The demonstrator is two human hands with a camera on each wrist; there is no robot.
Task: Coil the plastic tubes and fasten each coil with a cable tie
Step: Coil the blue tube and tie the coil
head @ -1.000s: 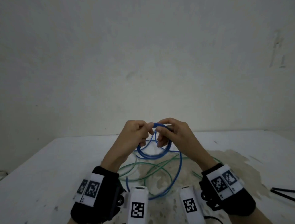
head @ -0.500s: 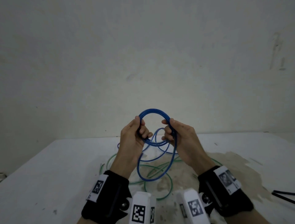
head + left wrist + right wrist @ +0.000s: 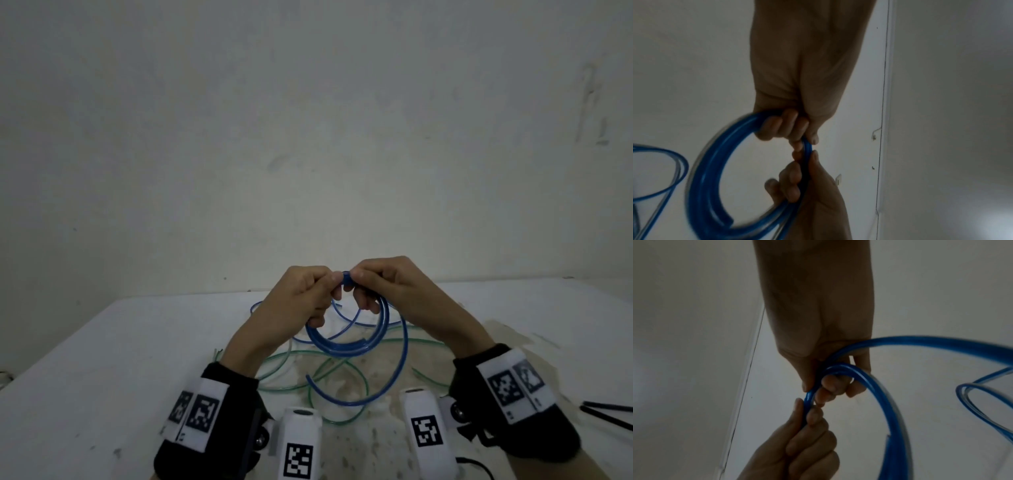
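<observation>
No legible text — seemingly none.

White table (image 3: 102, 359): green tube (image 3: 346, 373), black ties (image 3: 606, 411).

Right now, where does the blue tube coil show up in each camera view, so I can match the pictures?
Head: the blue tube coil hangs at centre, below both hands, above the table.
Left wrist: the coil fills the lower left, under the left hand.
Right wrist: the coil arcs right of centre, under the right hand.
Shared landmark: the short stretch of tube pinched between both hands' fingertips.
</observation>
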